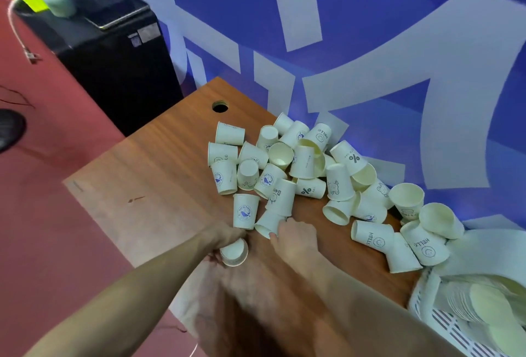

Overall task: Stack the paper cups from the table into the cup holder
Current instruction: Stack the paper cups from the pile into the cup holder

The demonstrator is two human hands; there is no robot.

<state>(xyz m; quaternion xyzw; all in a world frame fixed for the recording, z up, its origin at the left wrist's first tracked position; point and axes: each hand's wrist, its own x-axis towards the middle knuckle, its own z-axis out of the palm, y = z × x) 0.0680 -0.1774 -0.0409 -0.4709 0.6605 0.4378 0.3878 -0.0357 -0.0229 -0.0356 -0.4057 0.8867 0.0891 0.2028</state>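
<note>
Wood tabletop (pixel 159 174) fills the middle of the frame, running from lower left toward the blue wall (pixel 370 29) with white lettering at the top. Across its right half lies a heap of paper cups (pixel 301 169), some standing, some upside down, many on their sides, mouths facing every way. At the lower right corner sits a white slatted basket (pixel 444 319) holding a long stack of nested cups (pixel 489 308) lying on its side; this looks to be the holder. A black cabinet (pixel 113 66) stands at the upper left, off the table.

Both hands meet at the near edge of the heap, just below centre. The left hand (pixel 227 238) is curled round a cup (pixel 234 251), maybe a short nested stack, whose open mouth faces the camera and whose long axis runs away toward the heap. The right hand (pixel 296 235) rests on a tipped cup (pixel 269 224), thumb touching its lower rim; how far the other fingers wrap it I cannot tell. That cup lies slanted, mouth toward the lower left, base up and right, so its mouth sits just beside the held cup. The right hand is nearer it, and I judge the next step is to nest the two.
</note>
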